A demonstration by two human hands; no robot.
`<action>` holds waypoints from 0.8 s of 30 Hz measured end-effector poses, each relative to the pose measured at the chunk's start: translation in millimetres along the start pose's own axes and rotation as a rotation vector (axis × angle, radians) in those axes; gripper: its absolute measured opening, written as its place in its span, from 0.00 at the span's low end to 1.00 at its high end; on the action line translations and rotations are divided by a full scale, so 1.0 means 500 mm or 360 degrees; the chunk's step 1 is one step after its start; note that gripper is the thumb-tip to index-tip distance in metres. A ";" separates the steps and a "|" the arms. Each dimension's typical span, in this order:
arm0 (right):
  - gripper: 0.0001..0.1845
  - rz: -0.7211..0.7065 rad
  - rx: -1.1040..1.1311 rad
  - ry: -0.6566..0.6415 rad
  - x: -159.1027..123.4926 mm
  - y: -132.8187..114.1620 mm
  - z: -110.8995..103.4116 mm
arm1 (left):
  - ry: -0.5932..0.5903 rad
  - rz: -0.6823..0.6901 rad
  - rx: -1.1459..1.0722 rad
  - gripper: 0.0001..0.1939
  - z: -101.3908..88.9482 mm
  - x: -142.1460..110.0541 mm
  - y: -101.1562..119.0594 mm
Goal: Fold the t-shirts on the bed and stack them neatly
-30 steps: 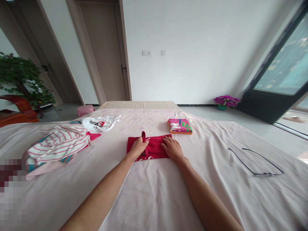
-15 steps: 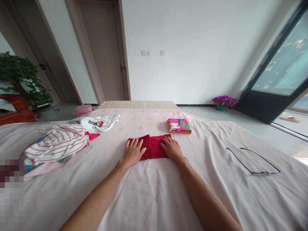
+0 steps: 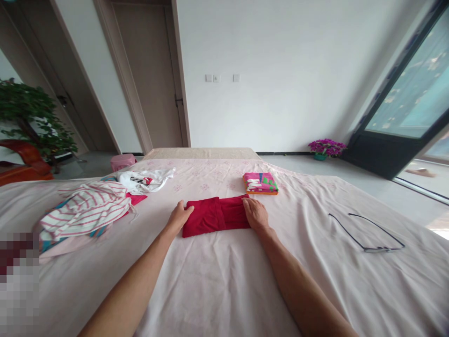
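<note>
A red garment [image 3: 203, 217], folded into a flat strip with a raised fold across its middle, lies on the pale pink bed sheet [image 3: 217, 290]. At its left end is my left hand [image 3: 179, 219], thumb and forefinger apart, the thumb tip touching the cloth edge; the other fingers are hidden. My right hand [image 3: 257, 214] has its fingers curled over the right end of the garment and grips it there. Just beyond that hand sits a folded pink printed garment [image 3: 261, 182] on top of something orange.
A loose heap holds a striped garment [image 3: 87, 203] and a white printed shirt [image 3: 150, 180] on the left. Black-framed glasses [image 3: 380, 249] lie at right. Behind are a pink stool [image 3: 122, 161], purple flowers [image 3: 328, 146] and a leafy plant [image 3: 28, 112].
My left hand has slid off the garment's top to its left edge. My right hand has shifted slightly right, and its flat fingers have curled at the right end.
</note>
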State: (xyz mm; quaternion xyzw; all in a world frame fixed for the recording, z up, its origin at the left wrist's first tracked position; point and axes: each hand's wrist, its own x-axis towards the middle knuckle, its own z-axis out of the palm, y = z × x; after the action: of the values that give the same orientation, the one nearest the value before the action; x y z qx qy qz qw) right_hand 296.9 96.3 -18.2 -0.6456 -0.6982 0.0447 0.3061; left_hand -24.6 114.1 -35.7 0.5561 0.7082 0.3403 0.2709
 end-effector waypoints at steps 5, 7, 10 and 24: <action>0.32 0.0358 0.0407 0.0121 0.007 0.036 -0.001 | -0.0070 0.0014 -0.0124 0.36 0.010 -0.008 0.009; 0.32 0.0424 0.0585 0.0131 0.008 0.048 0.004 | -0.0060 0.0027 -0.0190 0.34 -0.007 -0.013 0.007; 0.32 0.0460 0.0723 0.0135 0.010 0.057 0.009 | -0.0020 0.0008 -0.0260 0.32 -0.069 -0.012 -0.016; 0.28 0.0371 0.0426 -0.0004 0.013 0.041 0.012 | 0.0237 0.0622 0.1043 0.26 -0.110 -0.050 -0.035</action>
State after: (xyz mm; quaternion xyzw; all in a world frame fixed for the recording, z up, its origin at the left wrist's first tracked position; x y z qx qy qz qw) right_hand 312.0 107.5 -29.8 -0.6755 -0.6069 0.1733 0.3812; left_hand -71.2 77.2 -15.1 0.7114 0.6778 0.1806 -0.0431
